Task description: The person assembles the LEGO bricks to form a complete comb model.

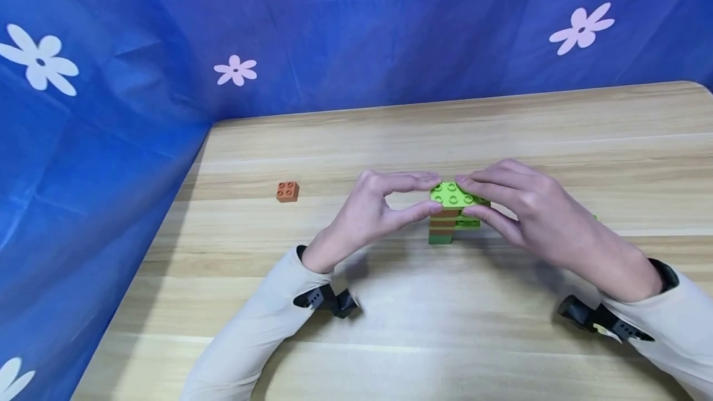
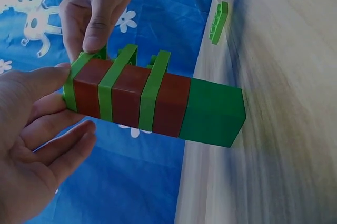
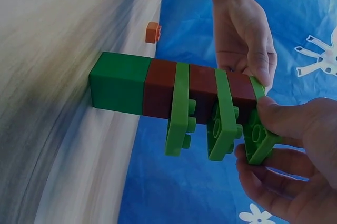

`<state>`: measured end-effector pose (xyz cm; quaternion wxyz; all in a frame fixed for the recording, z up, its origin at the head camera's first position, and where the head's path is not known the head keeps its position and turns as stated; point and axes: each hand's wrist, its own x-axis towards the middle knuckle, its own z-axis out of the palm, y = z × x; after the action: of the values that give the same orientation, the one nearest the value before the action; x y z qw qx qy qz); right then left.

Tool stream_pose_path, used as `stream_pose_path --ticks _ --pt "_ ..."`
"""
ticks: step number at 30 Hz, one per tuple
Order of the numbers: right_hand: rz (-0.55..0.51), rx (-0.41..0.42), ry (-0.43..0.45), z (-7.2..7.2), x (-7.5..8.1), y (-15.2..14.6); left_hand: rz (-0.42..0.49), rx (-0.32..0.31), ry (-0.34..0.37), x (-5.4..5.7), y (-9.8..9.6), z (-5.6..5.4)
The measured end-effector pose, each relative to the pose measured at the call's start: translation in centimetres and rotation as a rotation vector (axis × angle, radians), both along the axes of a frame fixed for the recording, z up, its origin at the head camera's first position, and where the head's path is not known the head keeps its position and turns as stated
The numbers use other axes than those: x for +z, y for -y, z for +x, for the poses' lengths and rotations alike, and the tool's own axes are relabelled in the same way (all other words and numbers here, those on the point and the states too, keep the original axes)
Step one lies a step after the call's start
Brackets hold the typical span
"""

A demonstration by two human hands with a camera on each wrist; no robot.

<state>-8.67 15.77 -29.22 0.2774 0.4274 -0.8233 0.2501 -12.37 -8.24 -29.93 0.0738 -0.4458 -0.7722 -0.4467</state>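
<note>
"What happens above the table?"

"The left hand and the right hand pinch opposite ends of one piece between thumb and fingers, I suppose to keep it level."

"And the brick tower?"

"It stands on the table between them, long axis upright. Its light-green top plate, the pinched piece, points out to the right. Well apart at left lies an orange brick, studs up."
</note>
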Motion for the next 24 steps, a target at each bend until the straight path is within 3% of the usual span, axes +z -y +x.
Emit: stream_pose_path --ticks 10,24 --pt "0.000 -0.003 0.006 -0.19 0.02 0.04 0.001 0.034 0.021 0.14 -0.03 0.11" --pt "0.019 -0.024 0.005 0.23 0.02 -0.05 -0.014 -0.005 -0.068 -0.04 -0.06 0.16"
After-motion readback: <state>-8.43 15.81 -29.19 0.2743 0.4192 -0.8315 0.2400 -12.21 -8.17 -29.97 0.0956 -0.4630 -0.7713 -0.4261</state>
